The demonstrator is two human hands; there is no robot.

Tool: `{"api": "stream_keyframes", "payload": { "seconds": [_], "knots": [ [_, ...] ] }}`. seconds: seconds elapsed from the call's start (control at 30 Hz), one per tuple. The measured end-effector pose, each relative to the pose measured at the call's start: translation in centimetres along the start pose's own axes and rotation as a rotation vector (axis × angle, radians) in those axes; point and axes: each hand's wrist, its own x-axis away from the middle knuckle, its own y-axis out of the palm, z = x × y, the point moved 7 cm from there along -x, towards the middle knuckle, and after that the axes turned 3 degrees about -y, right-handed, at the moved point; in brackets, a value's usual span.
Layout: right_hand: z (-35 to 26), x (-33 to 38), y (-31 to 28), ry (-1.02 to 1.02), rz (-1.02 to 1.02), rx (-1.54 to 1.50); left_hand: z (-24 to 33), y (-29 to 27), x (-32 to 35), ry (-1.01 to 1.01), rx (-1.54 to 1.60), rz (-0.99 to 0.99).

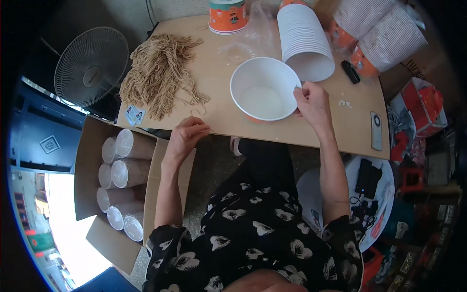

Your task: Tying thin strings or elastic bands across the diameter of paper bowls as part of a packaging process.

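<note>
A white paper bowl (264, 89) with an orange outside stands open on the brown table (219, 68), just in front of the person. The right hand (312, 100) pinches its right rim between thumb and fingers. The left hand (187, 134) rests curled at the table's near edge, apparently pinching a tan string (197, 113); the view is too small to be sure. A heap of tan strings (158, 73) lies to the left, a lying stack of bowls (305, 41) just behind.

A fan (91, 66) stands beside boxed cup stacks (120, 182).
</note>
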Motion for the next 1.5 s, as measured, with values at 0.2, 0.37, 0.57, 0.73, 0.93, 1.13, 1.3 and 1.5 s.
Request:
{"api": "stream_keyframes", "payload": {
  "seconds": [0.2, 0.37, 0.57, 0.73, 0.93, 1.13, 1.3, 1.5],
  "knots": [
    [-0.2, 1.9, -1.4, 0.007, 0.109, -0.001, -0.9, 0.2, -0.4, 0.018, -0.054, -0.047],
    [0.9, 8.4, -1.1, -0.177, 0.175, -0.171, 0.2, 0.4, -0.2, 0.03, -0.037, 0.017],
    [1.1, 12.6, 3.2, -0.224, 0.026, -0.273, 0.3, 1.0, 0.9, 0.218, -0.176, 0.031],
    [1.6, 13.9, 5.8, -0.263, -0.011, -0.334, 1.8, 1.5, 1.9, 0.12, -0.134, 0.153],
    [-0.9, 14.7, 7.0, -0.191, -0.255, -0.635, 8.3, 7.8, 4.5, -0.359, 0.813, -0.008],
    [1.6, 15.7, 7.9, -0.004, -0.179, -0.876, 9.7, 12.1, 3.3, -0.399, 1.184, -0.05],
    [2.9, 16.5, 7.7, 0.156, -0.179, -0.943, 10.3, 13.4, 3.8, -0.462, 1.157, -0.101],
    [3.0, 17.4, 7.5, 0.2, -0.199, -0.771, 8.8, 14.6, 4.5, -0.458, 1.151, -0.016]
  ]
}}
